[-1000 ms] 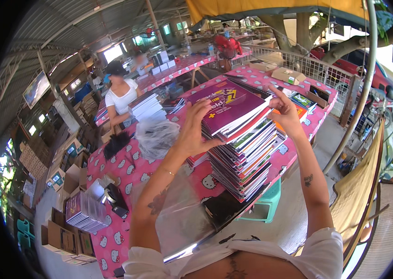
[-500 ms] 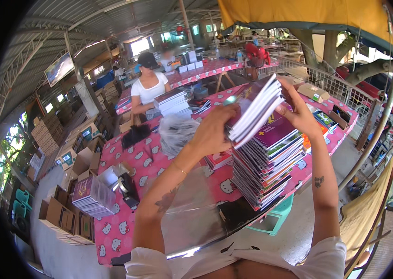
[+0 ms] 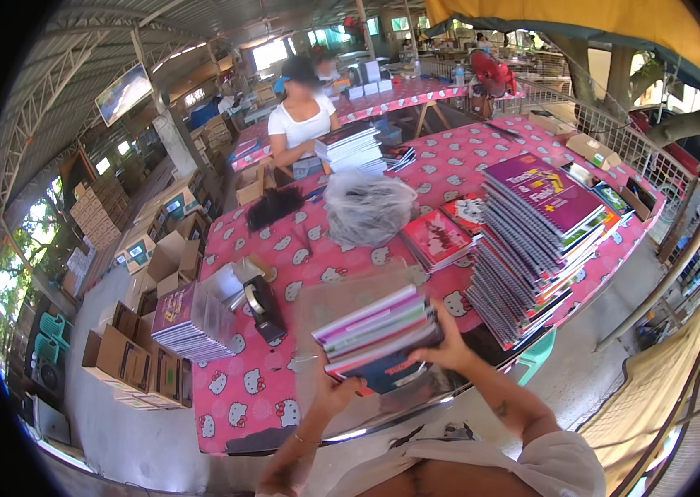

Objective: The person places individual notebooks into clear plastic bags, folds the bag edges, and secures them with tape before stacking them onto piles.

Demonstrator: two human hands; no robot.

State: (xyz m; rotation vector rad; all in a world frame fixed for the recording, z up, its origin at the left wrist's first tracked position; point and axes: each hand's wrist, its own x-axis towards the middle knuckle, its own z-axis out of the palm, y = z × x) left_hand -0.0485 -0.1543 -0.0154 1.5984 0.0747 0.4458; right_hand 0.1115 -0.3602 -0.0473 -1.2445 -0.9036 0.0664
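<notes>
Glossy paper covers on notebooks (image 3: 376, 330), wire-bound spines on stack (image 3: 532, 248); printed pink cloth over counter (image 3: 238, 389); crinkled clear plastic bag (image 3: 366, 207); matt cardboard boxes (image 3: 122, 356).

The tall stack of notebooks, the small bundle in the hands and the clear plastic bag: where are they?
tall stack of notebooks (image 3: 536, 248), head view, on the spiral edges.
small bundle (image 3: 375, 331), head view, on the page edges.
clear plastic bag (image 3: 366, 207), head view, on its crumpled middle.
</notes>
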